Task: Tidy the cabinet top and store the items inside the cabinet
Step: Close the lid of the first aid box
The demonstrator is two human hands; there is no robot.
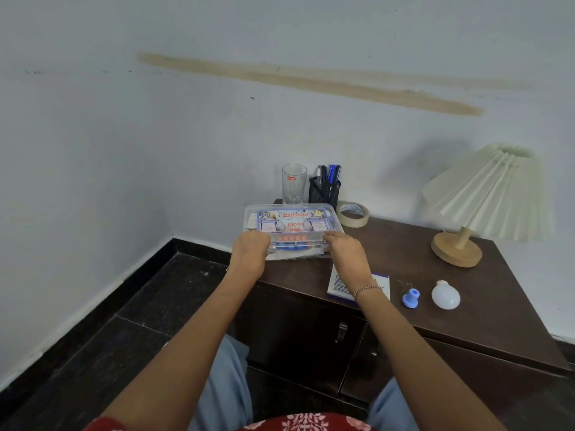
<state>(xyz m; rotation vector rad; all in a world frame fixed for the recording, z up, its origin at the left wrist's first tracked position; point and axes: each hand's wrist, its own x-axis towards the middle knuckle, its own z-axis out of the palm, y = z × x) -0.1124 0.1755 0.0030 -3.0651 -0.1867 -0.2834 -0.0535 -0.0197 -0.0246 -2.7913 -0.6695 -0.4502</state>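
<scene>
A clear plastic first aid box [292, 223] with a blue-bordered label sits at the left end of the dark brown cabinet top [404, 259]. My left hand [250, 251] grips its near left corner and my right hand [345, 251] grips its near right corner. Behind the box stand a drinking glass [294, 183] and a black mesh pen holder [324, 189] with several pens. A roll of masking tape [353, 213] lies to the right of the box. A small white and blue carton [342, 286] lies partly under my right wrist, with a blue cap [411, 297] and a white bulb [445, 295] to its right.
A table lamp [466, 231] with a pleated cream shade and wooden base stands at the back right of the top. The cabinet's two doors [298, 331] below are closed, with a metal handle [342, 331]. A dark tiled floor [124, 337] and white wall lie left.
</scene>
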